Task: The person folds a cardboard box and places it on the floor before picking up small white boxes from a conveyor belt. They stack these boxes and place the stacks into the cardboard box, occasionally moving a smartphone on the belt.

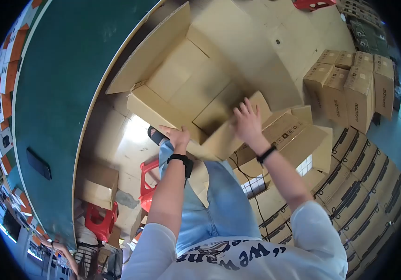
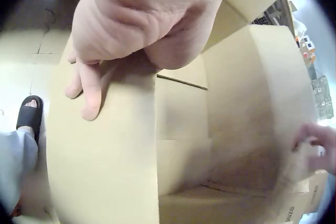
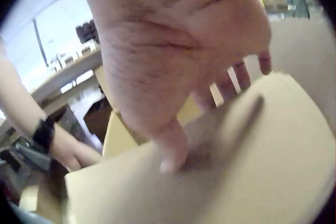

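Note:
A large open cardboard box (image 1: 159, 108) tilts in front of my legs, its inside bare and some flaps spread outward. My left hand (image 1: 178, 139) grips the box's near edge. In the left wrist view, its fingers (image 2: 91, 95) lie on the outer cardboard face and the thumb side goes over the edge. At the right side, my right hand (image 1: 248, 122) is spread over a raised flap (image 1: 262, 106), blurred. The right wrist view has its thumb (image 3: 174, 150) on the near side of that flap, with the fingers reaching past the top edge.
A second open carton (image 1: 288, 133) stands right of my knees. Stacked cartons (image 1: 338, 91) and rows of flat boxes (image 1: 350, 177) fill the right. Left is a green table (image 1: 65, 93) with a phone (image 1: 38, 163). Red stools (image 1: 101, 221) and a small box (image 1: 97, 185) sit beneath.

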`<state>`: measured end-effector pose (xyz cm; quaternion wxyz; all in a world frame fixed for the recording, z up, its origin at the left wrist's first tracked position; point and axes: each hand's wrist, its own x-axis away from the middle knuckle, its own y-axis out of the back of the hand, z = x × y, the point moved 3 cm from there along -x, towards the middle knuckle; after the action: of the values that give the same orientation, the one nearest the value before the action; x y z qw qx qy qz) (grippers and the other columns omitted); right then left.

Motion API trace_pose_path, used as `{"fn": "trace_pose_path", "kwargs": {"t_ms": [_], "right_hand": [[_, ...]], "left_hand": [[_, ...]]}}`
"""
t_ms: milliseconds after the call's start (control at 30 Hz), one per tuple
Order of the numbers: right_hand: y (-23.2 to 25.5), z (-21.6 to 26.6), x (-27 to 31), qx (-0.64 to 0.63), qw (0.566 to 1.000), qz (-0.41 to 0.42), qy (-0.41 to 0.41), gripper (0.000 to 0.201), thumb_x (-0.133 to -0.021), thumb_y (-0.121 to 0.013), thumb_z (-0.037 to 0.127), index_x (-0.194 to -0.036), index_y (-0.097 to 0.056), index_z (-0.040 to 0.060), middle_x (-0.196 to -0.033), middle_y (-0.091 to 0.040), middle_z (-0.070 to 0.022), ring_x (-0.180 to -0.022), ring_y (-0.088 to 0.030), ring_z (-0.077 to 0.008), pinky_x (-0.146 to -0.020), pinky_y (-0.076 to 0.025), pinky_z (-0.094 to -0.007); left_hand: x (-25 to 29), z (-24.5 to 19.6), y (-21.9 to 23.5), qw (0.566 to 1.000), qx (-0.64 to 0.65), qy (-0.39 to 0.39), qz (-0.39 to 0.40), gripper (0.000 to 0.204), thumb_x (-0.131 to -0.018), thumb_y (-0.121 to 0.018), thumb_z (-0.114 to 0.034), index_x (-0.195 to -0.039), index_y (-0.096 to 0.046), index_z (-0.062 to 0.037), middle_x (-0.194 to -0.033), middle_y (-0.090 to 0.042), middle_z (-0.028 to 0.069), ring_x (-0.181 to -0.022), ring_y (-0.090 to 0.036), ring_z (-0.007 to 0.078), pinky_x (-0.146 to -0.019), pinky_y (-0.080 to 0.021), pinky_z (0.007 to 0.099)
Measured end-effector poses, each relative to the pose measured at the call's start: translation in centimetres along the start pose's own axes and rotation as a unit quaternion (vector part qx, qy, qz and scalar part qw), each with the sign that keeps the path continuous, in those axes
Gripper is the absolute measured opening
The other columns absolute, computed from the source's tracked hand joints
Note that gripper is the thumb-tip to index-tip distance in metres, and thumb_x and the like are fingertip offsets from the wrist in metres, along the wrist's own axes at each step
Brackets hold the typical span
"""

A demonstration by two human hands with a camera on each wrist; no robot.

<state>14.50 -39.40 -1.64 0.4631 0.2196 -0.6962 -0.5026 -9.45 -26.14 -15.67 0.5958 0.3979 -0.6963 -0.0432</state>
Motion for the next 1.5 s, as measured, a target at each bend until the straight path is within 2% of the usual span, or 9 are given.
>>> {"fn": "trace_pose_path", "kwargs": {"t_ms": [133, 300, 533, 700, 767, 967, 1167, 1433, 1500], "right_hand": [[8.1, -2.3, 11.2, -0.179, 0.968, 0.133, -0.115, 0.041, -0.077, -0.08, 0.033, -0.109, -0.074, 0.0084, -0.135, -0.062, -0.0139, -0.144, -0.045, -0.0326, -0.122, -0.028, -0.0597], [-12.0, -8.0, 26.6, -0.2, 0.917, 0.165, -0.302, 0.08, -0.082, -0.081, 0.043, -0.148, -0.056, 0.0053, -0.159, -0.044, -0.0233, -0.152, -0.036, -0.0383, -0.124, -0.026, -0.0592], [-16.1, -0.9, 10.1, -0.489, 0.688, 0.028, -0.535, 0.101, -0.079, -0.087, 0.047, -0.152, -0.043, -0.0073, -0.14, -0.057, -0.0385, -0.135, -0.055, -0.0453, -0.111, -0.046, -0.0458], [-21.4, -1.1, 10.0, -0.458, 0.698, -0.039, -0.549, 0.039, -0.085, -0.083, 0.022, -0.112, -0.072, -0.0048, -0.109, -0.076, -0.0261, -0.106, -0.074, -0.0379, -0.091, -0.057, -0.0438], [-21.2, -2.7, 11.0, -0.458, 0.713, -0.059, -0.528, 0.038, -0.085, -0.083, 0.018, -0.115, -0.072, -0.0036, -0.11, -0.077, -0.0233, -0.105, -0.075, -0.0365, -0.091, -0.057, -0.0432], [-24.3, -3.4, 12.0, -0.485, 0.701, -0.064, -0.519, 0.039, -0.086, -0.08, 0.011, -0.12, -0.068, -0.0048, -0.113, -0.076, -0.0246, -0.11, -0.073, -0.0385, -0.093, -0.056, -0.0442], [-22.8, -4.0, 11.0, -0.481, 0.723, -0.053, -0.493, 0.041, -0.087, -0.076, 0.01, -0.124, -0.066, -0.0054, -0.118, -0.075, -0.0245, -0.114, -0.072, -0.0365, -0.096, -0.053, -0.0421], [-22.6, -4.8, 12.3, -0.575, 0.633, -0.023, -0.518, 0.084, -0.086, -0.08, 0.021, -0.153, -0.037, -0.0053, -0.148, -0.054, -0.0305, -0.133, -0.057, -0.0388, -0.11, -0.046, -0.0417], [-19.2, -4.1, 13.2, -0.378, 0.761, 0.047, -0.525, 0.083, -0.088, -0.078, 0.026, -0.153, -0.037, -0.0061, -0.15, -0.051, -0.0306, -0.137, -0.052, -0.0403, -0.115, -0.041, -0.0447]], "left_hand": [[-0.7, -0.4, 1.1, 0.997, -0.043, -0.041, 0.043, 0.117, -0.09, -0.071, -0.026, -0.159, 0.019, 0.0057, -0.14, -0.049, 0.0446, -0.131, -0.055, 0.0508, -0.112, -0.046, 0.0494], [-1.9, -0.2, -1.6, 0.997, -0.063, -0.015, 0.04, 0.116, -0.092, -0.069, -0.026, -0.159, 0.021, 0.0036, -0.129, -0.059, 0.0425, -0.119, -0.063, 0.0495, -0.108, -0.05, 0.049], [0.7, 0.3, -0.8, 0.996, 0.048, 0.013, 0.079, 0.118, -0.093, -0.071, -0.029, -0.158, 0.023, 0.0034, -0.112, -0.067, 0.0303, -0.084, -0.072, 0.0323, -0.091, -0.057, 0.0425], [5.1, -5.0, 5.1, 0.918, -0.183, -0.226, -0.27, 0.122, -0.074, -0.091, -0.031, -0.166, -0.014, -0.0074, -0.172, -0.012, 0.0221, -0.157, -0.022, 0.0429, -0.125, -0.025, 0.0578], [6.2, -10.2, 8.2, 0.841, -0.376, -0.314, -0.231, 0.129, -0.067, -0.094, -0.032, -0.167, -0.016, -0.0106, -0.174, -0.013, 0.0176, -0.16, -0.014, 0.0416, -0.128, -0.013, 0.062], [-5.9, -14.5, 15.5, 0.861, -0.326, -0.324, -0.219, 0.105, -0.081, -0.085, -0.037, -0.166, -0.026, -0.0154, -0.168, -0.032, 0.0198, -0.152, -0.035, 0.0415, -0.125, -0.029, 0.0563], [-15.0, -12.8, 14.1, 0.886, -0.357, -0.292, 0.041, 0.079, -0.093, -0.074, -0.039, -0.158, -0.042, -0.0107, -0.126, -0.069, 0.0276, -0.116, -0.067, 0.046, -0.102, -0.055, 0.0477], [-5.7, -7.6, 21.5, 0.885, -0.1, -0.439, -0.119, 0.081, -0.096, -0.073, -0.037, -0.157, -0.037, 0.0021, -0.158, -0.043, 0.0297, -0.148, -0.042, 0.0401, -0.122, -0.036, 0.0471], [0.8, -1.0, 26.2, 0.893, -0.119, -0.428, -0.067, 0.062, -0.097, -0.073, -0.033, -0.147, -0.054, -0.0045, -0.138, -0.065, 0.025, -0.128, -0.063, 0.0402, -0.108, -0.05, 0.0461]]}}
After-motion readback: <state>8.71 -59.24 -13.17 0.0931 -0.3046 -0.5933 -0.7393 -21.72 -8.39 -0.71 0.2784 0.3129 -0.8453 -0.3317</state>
